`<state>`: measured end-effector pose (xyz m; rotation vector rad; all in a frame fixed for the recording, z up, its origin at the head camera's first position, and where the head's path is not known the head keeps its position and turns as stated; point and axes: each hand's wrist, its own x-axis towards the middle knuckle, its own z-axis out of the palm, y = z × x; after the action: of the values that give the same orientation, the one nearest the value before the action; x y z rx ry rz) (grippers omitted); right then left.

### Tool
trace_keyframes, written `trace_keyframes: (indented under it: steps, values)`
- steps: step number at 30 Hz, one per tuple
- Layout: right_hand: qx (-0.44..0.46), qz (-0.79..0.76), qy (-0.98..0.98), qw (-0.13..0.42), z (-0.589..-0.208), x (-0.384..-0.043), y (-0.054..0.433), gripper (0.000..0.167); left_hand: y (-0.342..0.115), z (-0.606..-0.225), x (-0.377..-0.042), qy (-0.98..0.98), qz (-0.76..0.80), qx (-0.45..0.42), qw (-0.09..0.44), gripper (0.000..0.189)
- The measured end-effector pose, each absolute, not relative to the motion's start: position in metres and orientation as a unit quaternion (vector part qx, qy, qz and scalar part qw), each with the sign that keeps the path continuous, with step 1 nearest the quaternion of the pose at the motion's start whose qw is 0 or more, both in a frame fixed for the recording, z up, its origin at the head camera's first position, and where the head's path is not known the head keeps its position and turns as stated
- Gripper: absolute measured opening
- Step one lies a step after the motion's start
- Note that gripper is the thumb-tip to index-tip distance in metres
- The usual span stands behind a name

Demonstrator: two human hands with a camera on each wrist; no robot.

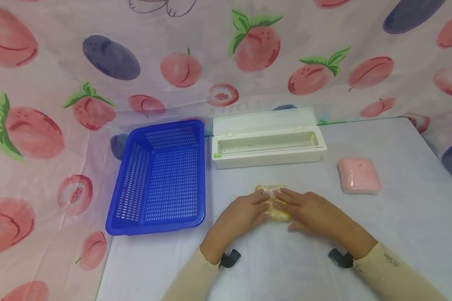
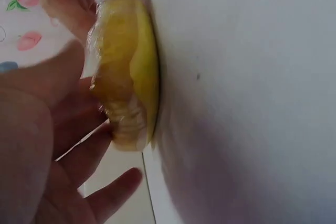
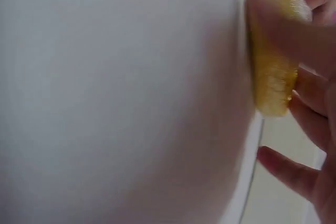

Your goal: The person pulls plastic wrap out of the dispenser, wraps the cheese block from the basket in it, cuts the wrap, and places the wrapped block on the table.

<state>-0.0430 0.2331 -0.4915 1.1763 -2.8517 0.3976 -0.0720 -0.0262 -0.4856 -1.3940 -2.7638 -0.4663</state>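
A yellow block in shiny clear wrap [image 1: 274,211], cushion-shaped with rounded corners, lies flat on the white table in front of me. My left hand [image 1: 240,214] comes in from the left, its fingertips resting on the block's wrapped top. From the right, my right hand [image 1: 314,213] also lays its extended fingers on that top. The left wrist view shows the yellow block [image 2: 128,72] edge-on, its underside against the table. Seen from the right wrist, a blurred thumb crosses in front of the block [image 3: 275,87].
To the left stands a blue perforated basket [image 1: 204,188]. Behind my hands is a long white box [image 1: 269,160], its see-through lid raised. A pink wrapped block [image 1: 358,175] lies on the right. Fruit-printed cloth [image 1: 211,37] hangs behind the table [image 1: 410,217].
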Motion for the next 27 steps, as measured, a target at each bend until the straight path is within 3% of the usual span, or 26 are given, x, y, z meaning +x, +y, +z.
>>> trace_keyframes:
  steps: [5,15,22,27]
  values:
    - [0.362,0.132,-0.923,0.020,-0.494,-0.048,0.231,0.058,-0.034,-0.488,-0.075,-0.878,-0.170,-0.443,-0.064,0.050]
    - [0.172,0.357,-0.915,-0.077,-0.481,-0.042,0.224,0.022,-0.026,-0.493,-0.074,-0.850,-0.413,-0.278,-0.171,0.036]
    - [0.015,0.486,-0.845,-0.220,-0.478,-0.039,0.218,0.043,-0.016,-0.495,-0.070,-0.821,-0.504,-0.132,-0.233,0.036]
    - [-0.022,0.496,-0.836,-0.234,-0.476,-0.039,0.215,0.059,-0.009,-0.498,-0.068,-0.772,-0.566,-0.057,-0.284,0.038]
